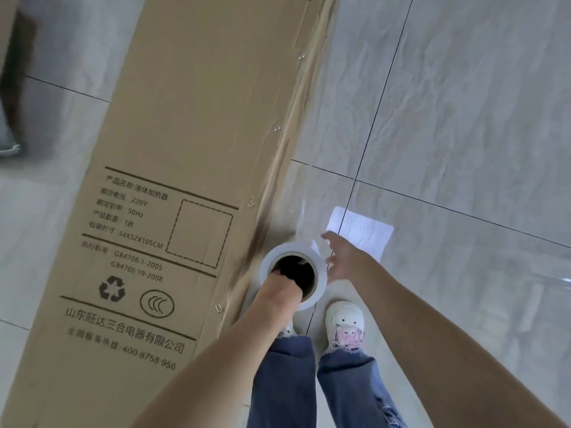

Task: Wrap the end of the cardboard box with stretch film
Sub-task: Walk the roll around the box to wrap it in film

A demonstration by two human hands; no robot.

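A tall brown cardboard box [185,149] with black printed text and a recycling mark fills the left and middle of the head view. A white roll of stretch film [292,270] stands upright beside the box's right edge, its dark core facing me. My left hand [279,291] grips the roll with fingers tucked inside the core. My right hand [343,257] hovers just right of the roll, fingers spread and holding nothing. A thin clear sheet of film [293,211] seems to run from the roll up along the box's right side.
Glossy grey marble floor tiles [463,118] with dark grout lines surround the box. My white shoes [344,325] and blue jeans stand directly below the roll. A bright window reflection [361,230] lies on the floor. Another cardboard edge shows at the top left.
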